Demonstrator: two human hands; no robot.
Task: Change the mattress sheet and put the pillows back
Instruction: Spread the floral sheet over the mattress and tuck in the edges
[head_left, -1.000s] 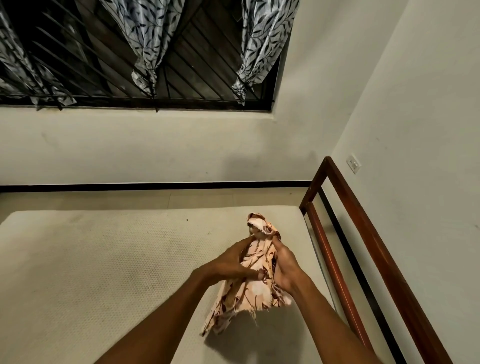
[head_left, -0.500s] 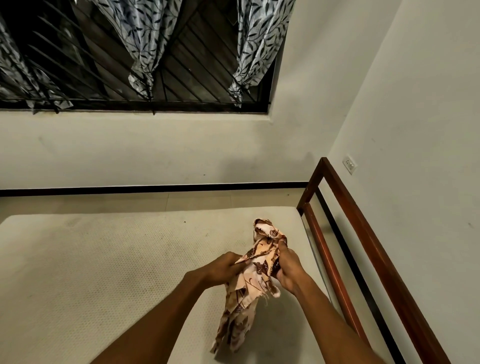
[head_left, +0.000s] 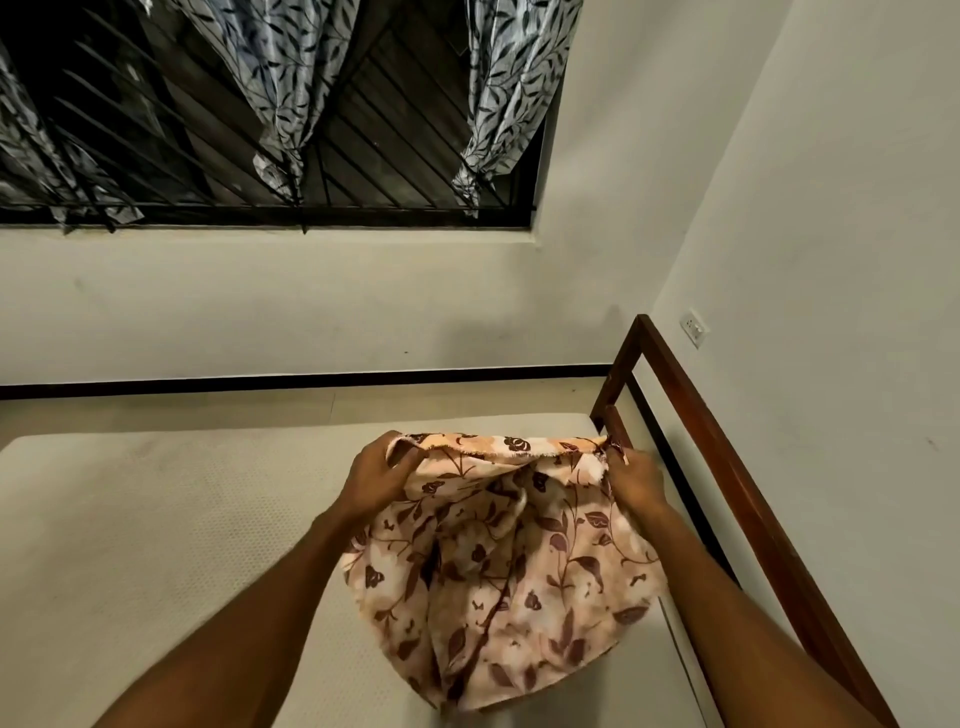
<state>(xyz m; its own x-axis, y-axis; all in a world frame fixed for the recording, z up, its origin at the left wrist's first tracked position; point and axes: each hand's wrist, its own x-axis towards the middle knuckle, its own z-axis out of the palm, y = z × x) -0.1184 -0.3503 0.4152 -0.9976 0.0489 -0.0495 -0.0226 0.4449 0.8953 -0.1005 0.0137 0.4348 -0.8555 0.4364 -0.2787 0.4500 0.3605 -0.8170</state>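
Observation:
A peach cloth (head_left: 498, 582) with a brown leaf and flower print hangs spread between my hands above the bare cream mattress (head_left: 156, 545). My left hand (head_left: 382, 478) grips the cloth's top edge at its left corner. My right hand (head_left: 636, 480) pinches the same edge at the right corner. The lower part of the cloth droops toward the mattress near its right side. No pillows are in view.
A dark wooden bed rail (head_left: 727, 467) runs along the right, close to the white wall with a socket (head_left: 694, 327). Beyond the mattress lie a strip of floor and a wall with a barred window (head_left: 363, 171) and leaf-print curtains (head_left: 514, 88).
The cloth was bunched up between my hands. My hands have moved apart and lifted, and the cloth has opened out wide between them.

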